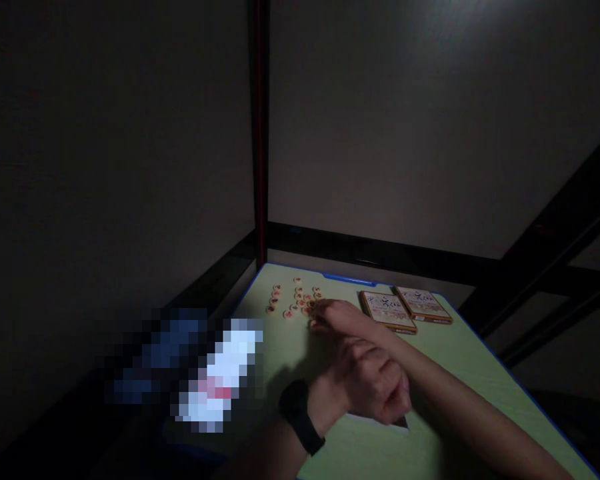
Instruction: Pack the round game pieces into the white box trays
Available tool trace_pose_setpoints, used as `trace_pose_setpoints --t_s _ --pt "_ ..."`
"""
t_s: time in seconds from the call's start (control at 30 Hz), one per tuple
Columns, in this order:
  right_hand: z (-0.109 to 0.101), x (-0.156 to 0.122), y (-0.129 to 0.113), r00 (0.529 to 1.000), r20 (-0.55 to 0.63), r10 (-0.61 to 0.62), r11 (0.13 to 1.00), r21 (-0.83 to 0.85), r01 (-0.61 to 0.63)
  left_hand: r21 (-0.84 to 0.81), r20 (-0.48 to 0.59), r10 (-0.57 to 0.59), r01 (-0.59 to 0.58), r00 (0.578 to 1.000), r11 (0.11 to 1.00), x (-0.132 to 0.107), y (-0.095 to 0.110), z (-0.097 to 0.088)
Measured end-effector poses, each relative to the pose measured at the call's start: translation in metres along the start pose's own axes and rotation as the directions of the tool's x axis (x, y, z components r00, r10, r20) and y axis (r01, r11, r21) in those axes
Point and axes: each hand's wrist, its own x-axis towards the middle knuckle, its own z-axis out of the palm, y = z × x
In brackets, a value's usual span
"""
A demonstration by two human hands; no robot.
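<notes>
Several round wooden xiangqi pieces, marked in red or black, lie loosely grouped on the pale green table. My right hand reaches to the right edge of the group, its fingers bent down and drawn together on a piece there. The fingertips are partly hidden among the pieces. Nearer to me, my left hand, with a black watch on the wrist, is curled into a fist above the table. The inside of the fist is hidden. Below it shows a dark flat sheet with a white edge.
Two flat boxes with printed lids lie to the right of the pieces. A bright pixelated patch covers the table's left side. Walls meet behind the table at a dark post. Dark slanted bars stand at right.
</notes>
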Motion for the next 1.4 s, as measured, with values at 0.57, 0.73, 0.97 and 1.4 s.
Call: trace_pose_setpoints --t_s 0.57,0.73,0.97,1.4 --pt "0.007 0.038 -0.003 0.995 0.024 0.099 0.98 -0.175 -0.094 -0.02 -0.192 -0.077 0.075 0.978 0.997 0.001 -0.002 0.0" --pt "0.009 0.041 -0.002 0.998 0.007 0.07 0.985 -0.157 -0.068 0.041 -0.169 -0.14 0.149 0.976 0.988 0.0 -0.009 -0.003" --pt "-0.012 -0.011 0.014 0.985 -0.14 0.097 0.995 -0.02 -0.1 -0.094 -0.185 -0.717 0.714 0.672 0.694 0.001 -0.041 -0.005" --pt "0.001 -0.098 0.008 0.832 -0.553 0.043 0.998 0.061 -0.011 -0.644 0.702 -0.658 0.639 0.273 -0.422 -0.004 -0.051 0.008"
